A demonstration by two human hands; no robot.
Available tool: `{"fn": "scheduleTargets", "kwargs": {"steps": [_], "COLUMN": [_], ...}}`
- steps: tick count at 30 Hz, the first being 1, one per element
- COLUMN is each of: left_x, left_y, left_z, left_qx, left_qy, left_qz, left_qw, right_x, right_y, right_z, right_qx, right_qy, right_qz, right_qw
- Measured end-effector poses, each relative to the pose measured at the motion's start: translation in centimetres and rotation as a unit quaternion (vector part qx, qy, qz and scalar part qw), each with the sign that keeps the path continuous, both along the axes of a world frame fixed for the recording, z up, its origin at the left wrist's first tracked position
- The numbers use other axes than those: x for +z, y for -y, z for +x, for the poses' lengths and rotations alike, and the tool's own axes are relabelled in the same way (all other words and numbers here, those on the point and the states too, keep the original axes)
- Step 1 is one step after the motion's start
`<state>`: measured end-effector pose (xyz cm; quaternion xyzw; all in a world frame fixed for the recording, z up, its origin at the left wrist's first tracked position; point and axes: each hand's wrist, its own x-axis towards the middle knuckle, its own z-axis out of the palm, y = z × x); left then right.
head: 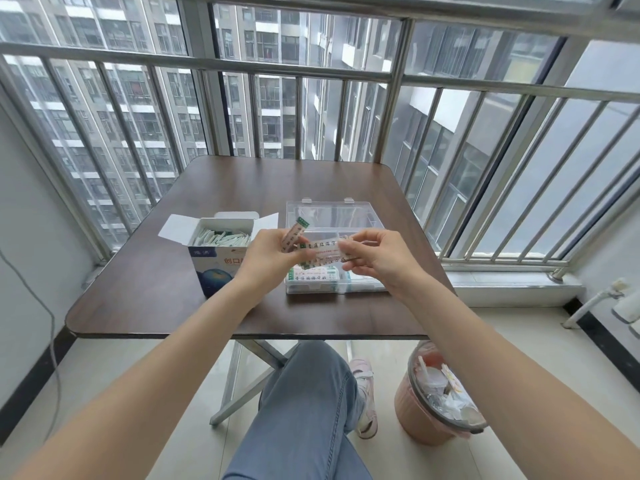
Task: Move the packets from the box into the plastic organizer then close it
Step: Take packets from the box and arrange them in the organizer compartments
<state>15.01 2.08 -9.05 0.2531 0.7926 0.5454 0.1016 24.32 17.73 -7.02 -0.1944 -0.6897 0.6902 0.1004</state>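
Observation:
An open blue and white cardboard box (217,258) stands on the left of the brown table (242,313), filled with several white packets (221,238). A clear plastic organizer (367,216) sits to its right, lid tipped back, with packets stacked in its front left compartment (313,275). Above the organizer my left hand (268,256) pinches a small bunch of pale printed packets (292,235), fanned upward. My right hand (375,256) pinches one long packet (323,252) from that bunch by its right end.
Metal window bars close off the far and right sides of the table. A pink waste bin (436,407) full of scraps stands on the floor at the right. My crossed legs in jeans (311,410) are under the table's front edge. A cable (52,341) hangs at left.

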Motion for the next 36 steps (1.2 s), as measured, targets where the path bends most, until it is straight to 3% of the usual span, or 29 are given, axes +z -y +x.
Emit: {"fn": "scheduleTargets", "kwargs": {"steps": [7, 14, 24, 29, 36], "left_x": [-0.2, -0.4, -0.8, -0.9, -0.5], "left_y": [0.2, 0.4, 0.2, 0.1, -0.8], "left_z": [0.4, 0.8, 1.3, 1.6, 1.2], "left_qx": [0.019, 0.035, -0.001, 0.015, 0.051], "left_qy": [-0.011, -0.083, -0.036, -0.043, -0.183], "left_qz": [-0.030, -0.074, -0.077, -0.065, -0.171], "left_qw": [0.999, 0.993, 0.996, 0.997, 0.967], "right_x": [0.1, -0.7, -1.4, -1.9, -3.5], "right_y": [0.0, -0.2, -0.3, -0.4, 0.2], "right_z": [0.6, 0.8, 1.0, 0.6, -1.2], "right_qx": [0.029, 0.027, 0.030, 0.008, -0.024], "right_qy": [-0.021, -0.010, -0.008, 0.007, 0.020], "right_qz": [-0.011, -0.006, 0.022, 0.111, 0.267], "right_qw": [0.999, 1.000, 0.999, 0.994, 0.963]}}
